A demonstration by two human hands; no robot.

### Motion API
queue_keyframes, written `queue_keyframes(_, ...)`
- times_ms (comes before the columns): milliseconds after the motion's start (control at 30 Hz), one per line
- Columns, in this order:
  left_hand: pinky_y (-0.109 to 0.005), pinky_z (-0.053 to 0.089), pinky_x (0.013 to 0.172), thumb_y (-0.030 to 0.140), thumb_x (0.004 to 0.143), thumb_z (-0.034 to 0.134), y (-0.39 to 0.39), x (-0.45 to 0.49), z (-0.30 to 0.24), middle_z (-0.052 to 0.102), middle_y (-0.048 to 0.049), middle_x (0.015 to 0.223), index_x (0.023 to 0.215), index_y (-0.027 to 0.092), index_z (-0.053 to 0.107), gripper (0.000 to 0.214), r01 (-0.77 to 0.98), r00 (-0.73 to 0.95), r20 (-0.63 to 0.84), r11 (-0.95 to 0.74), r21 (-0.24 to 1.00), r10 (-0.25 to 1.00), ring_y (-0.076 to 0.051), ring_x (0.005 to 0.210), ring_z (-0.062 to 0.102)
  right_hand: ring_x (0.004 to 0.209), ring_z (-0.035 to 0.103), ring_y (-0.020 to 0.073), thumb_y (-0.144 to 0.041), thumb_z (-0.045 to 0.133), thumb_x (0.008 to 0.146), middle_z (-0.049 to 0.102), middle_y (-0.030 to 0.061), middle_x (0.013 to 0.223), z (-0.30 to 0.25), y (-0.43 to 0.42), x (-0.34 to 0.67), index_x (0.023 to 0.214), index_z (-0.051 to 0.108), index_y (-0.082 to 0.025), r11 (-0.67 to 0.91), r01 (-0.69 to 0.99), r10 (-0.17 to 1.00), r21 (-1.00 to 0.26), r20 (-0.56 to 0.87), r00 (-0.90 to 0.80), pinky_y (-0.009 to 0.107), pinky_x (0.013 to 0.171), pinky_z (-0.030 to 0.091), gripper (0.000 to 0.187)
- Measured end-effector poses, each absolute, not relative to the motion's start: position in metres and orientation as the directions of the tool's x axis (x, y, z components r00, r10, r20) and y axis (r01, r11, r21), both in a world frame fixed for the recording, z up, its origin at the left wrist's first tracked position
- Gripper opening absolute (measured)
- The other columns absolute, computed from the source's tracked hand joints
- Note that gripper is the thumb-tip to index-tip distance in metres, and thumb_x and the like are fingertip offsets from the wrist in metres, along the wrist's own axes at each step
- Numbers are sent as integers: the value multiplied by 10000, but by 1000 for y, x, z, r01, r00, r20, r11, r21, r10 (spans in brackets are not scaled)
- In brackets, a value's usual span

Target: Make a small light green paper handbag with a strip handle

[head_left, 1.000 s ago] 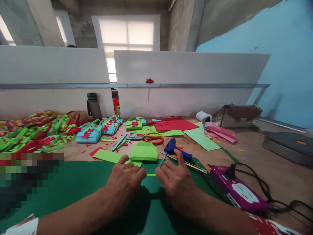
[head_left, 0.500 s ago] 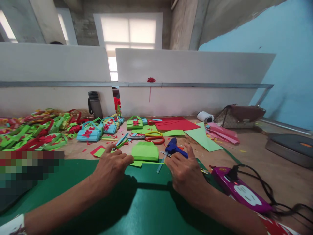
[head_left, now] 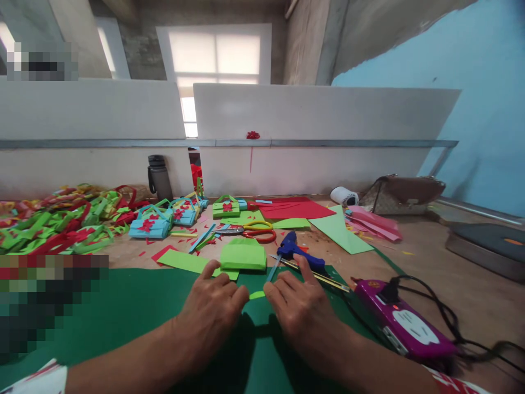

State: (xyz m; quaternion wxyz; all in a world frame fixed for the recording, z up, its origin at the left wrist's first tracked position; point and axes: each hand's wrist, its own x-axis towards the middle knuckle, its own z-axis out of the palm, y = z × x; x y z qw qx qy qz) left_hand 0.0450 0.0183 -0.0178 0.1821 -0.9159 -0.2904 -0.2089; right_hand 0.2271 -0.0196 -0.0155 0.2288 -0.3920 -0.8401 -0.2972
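My left hand [head_left: 213, 314] and my right hand [head_left: 297, 312] rest close together on a dark green cutting mat [head_left: 123, 306]. Between their fingertips lies a small light green paper strip [head_left: 257, 295], pinched from both sides. Just beyond them sits a folded light green paper piece [head_left: 243, 256] on a flat light green sheet [head_left: 184, 261]. A blue glue gun [head_left: 297, 251] and a metal ruler [head_left: 315, 276] lie near my right index finger.
Orange-handled scissors [head_left: 254, 232], small blue and green paper bags [head_left: 150, 224], a heap of green and red strips [head_left: 53, 224], red and green sheets [head_left: 295, 209], a dark bottle [head_left: 158, 176], a purple device with black cable [head_left: 404, 325], a brown bag [head_left: 402, 192]. White partition at back.
Both hands had spread apart toward the folded green piece and glue gun, then came back together near me, pinching the small green strip again.
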Motion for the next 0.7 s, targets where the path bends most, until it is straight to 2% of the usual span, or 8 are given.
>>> queue_keyframes(133,-435,390,806,13,761,423,11,54,-17,591,2,531,704,175,543,209,596,756,469,-777,-203,457,-173,508,531,550,443,182,16,316,795,518,19,547,-18,-19,227,695,586,-148,532,768,475,357,625,-619,516,946,260,331)
queue_keyframes(367,-428,404,783,18,720,453,13,53,-17,601,-5,554,708,173,538,177,588,759,460,-788,-182,460,-180,524,536,527,411,170,18,313,789,503,10,529,-17,-20,226,676,585,-152,547,764,451,341,649,-613,505,934,276,340)
queue_keyframes(700,-410,352,803,-15,740,381,26,22,-18,623,0,576,757,185,585,286,647,709,478,-748,-149,518,-174,566,541,550,417,169,4,318,794,522,15,526,-21,-11,238,694,596,-159,499,811,504,305,659,-558,512,988,222,338)
